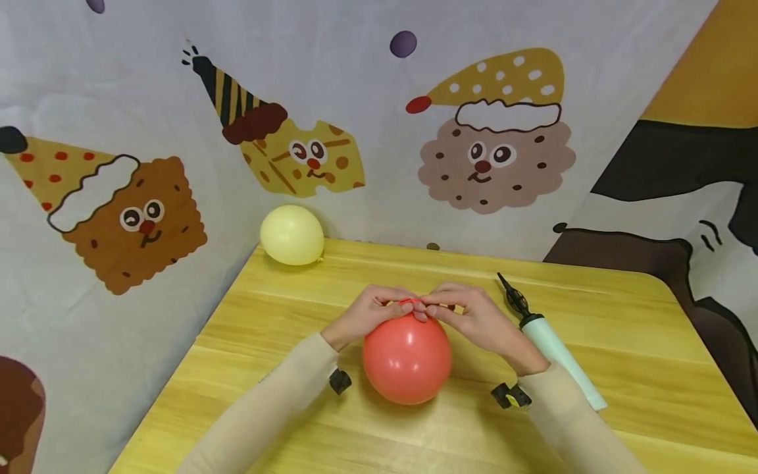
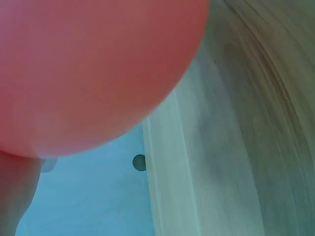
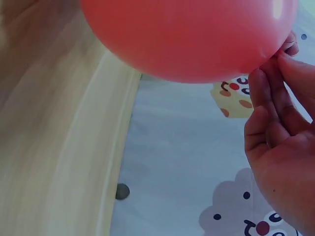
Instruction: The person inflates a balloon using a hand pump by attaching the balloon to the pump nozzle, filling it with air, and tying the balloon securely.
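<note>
A round, inflated red balloon is held over the table with its neck at the top, away from the person. My left hand pinches the neck between thumb and fingers. From the other side my right hand pinches at the same neck, its fingertips meeting the left ones. A bit of the red neck shows stretched above the left thumb. In the right wrist view the right hand has its fingers bent at the balloon. The balloon fills much of the left wrist view and hides most of the left hand.
A pale yellow inflated balloon sits at the table's far left corner. To the right of the right hand lies a mint-green hand pump with a black nozzle. A cloth printed with cartoon biscuits hangs behind the wooden table.
</note>
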The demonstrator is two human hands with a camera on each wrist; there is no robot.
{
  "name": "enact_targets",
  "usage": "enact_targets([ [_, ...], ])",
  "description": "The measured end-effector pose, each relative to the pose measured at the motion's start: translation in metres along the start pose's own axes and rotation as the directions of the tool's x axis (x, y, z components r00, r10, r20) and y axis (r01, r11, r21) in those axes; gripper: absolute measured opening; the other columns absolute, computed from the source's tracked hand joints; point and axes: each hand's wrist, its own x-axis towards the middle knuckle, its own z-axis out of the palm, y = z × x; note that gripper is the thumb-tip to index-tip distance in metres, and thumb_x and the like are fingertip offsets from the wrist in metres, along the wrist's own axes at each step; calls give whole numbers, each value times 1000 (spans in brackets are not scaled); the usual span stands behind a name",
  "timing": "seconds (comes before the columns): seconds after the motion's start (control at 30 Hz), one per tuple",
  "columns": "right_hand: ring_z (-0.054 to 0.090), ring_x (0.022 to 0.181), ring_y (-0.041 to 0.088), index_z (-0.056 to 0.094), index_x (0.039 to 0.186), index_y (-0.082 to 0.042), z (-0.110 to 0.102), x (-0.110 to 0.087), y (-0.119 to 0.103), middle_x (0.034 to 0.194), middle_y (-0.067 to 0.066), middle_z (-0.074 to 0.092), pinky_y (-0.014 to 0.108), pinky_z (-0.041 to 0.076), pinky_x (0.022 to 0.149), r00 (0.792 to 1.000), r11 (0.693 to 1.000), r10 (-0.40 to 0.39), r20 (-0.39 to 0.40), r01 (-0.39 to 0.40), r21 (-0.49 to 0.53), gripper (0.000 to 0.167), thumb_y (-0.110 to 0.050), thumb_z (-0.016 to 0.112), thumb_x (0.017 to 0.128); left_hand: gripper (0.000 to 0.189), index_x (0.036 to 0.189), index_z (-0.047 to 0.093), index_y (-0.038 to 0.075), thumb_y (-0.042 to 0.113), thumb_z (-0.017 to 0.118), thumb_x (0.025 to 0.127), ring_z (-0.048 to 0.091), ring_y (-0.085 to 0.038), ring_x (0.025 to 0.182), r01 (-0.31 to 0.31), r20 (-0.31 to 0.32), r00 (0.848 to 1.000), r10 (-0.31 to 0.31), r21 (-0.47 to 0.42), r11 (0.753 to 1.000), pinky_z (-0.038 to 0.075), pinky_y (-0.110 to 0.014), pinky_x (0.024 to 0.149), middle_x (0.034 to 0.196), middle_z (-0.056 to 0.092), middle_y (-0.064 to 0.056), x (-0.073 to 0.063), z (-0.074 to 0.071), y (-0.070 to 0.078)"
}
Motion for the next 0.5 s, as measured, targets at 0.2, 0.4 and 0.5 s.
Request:
enact_targets([
  [0.2,64,99,17,79,120,-19,0,-5,-5,108,-10,72,32,57,80,998,996,56,-17,-54,76,23,-15,73,98,29,119,72,-5,19,63,105,69,-26,115,-15,61,998,18,-49,999,51,-44,106,107,78,-7,3,-2,-1],
  [0.4,65,100,22,80,119,-18,3,-9,-9,106,-4,73,36,59,82,993,980,114,-39,-106,169,22,-15,74,98,38,122,69,-11,23,65,104,71,-21,111,-16,91,996,25,-97,995,47,-44,110,105,79,-4,6,-2,-2],
  [0.5,66,101,22,81,116,-20,5,-12,-9,105,-3,74,35,59,82,989,972,135,-58,-121,200,20,-17,75,97,40,121,68,-12,23,65,103,72,-20,110,-17,93,995,28,-110,994,43,-43,115,103,79,-3,7,-1,-2],
])
